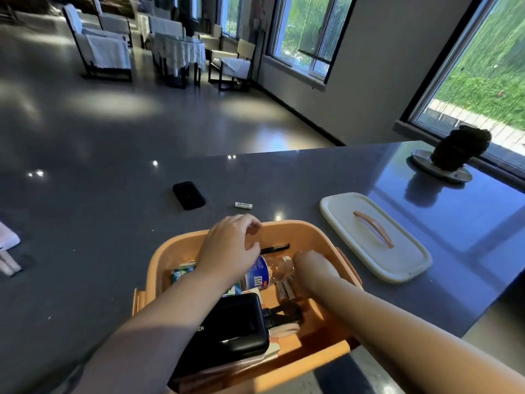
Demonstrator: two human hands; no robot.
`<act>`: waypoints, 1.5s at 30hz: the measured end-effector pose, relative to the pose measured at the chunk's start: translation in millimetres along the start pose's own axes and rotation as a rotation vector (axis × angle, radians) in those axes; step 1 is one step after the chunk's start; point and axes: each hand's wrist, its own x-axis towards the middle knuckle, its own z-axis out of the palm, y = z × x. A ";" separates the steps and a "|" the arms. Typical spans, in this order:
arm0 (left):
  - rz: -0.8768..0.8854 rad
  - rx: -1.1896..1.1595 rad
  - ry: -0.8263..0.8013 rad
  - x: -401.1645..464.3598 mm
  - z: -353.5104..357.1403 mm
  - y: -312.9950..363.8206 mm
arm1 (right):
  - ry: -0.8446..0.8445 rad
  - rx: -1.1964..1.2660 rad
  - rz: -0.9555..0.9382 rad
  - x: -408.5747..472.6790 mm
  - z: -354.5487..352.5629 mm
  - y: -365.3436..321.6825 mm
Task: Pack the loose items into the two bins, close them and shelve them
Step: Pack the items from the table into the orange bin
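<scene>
Packing orange bin [284, 231] at tabletop [99, 223] edge | left hand [230, 245] grip curled, contents unclear | right hand [309, 265] grip hidden inside, cannot tell | battery [243, 205], black phone [188, 195] loose beyond; lid [375, 237] beside | advice: settle contents flat below rim so lid seats.
</scene>
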 end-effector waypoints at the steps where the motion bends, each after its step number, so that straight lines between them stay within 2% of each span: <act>1: -0.002 0.001 0.003 0.2 0.2 0.2 | 0.008 0.020 0.009 0.5 -0.7 -0.4; 5: -0.005 -0.003 0.000 0.4 0.6 0.0 | 0.044 0.115 0.015 -2.9 -5.1 4.1; 11: -0.022 0.012 0.000 1.2 -3.2 1.4 | 0.093 0.272 -0.097 -20.8 -24.0 21.8; 14: -0.043 0.018 -0.012 0.2 -6.8 1.7 | 0.133 0.447 -0.206 -30.3 -33.9 34.6; 17: -0.097 0.012 0.002 -0.8 -10.8 -1.2 | 0.276 0.703 -0.300 -24.8 -39.7 45.7; 20: -0.180 0.012 0.045 2.0 -16.8 -4.8 | 0.354 0.989 -0.328 2.8 -52.8 49.0; 22: -0.209 0.022 0.061 3.9 -20.8 -7.4 | 0.389 1.077 -0.322 29.9 -62.6 45.7; 25: -0.235 0.043 0.056 6.3 -24.7 -8.4 | 0.396 0.989 -0.335 79.9 -71.0 31.9; 32: -0.317 0.065 0.030 7.6 -25.4 -9.8 | 0.036 0.374 -0.398 186.9 -65.8 -29.8; 36: -0.332 0.067 0.039 7.2 -25.5 -8.4 | 0.029 0.186 -0.326 216.5 -57.6 -54.5; 40: -0.303 0.079 0.057 3.9 -25.5 -7.8 | 0.021 0.076 -0.291 223.0 -48.4 -65.4; 45: -0.295 0.064 0.048 3.9 -25.5 -8.6 | 0.008 0.090 -0.267 223.7 -45.4 -67.4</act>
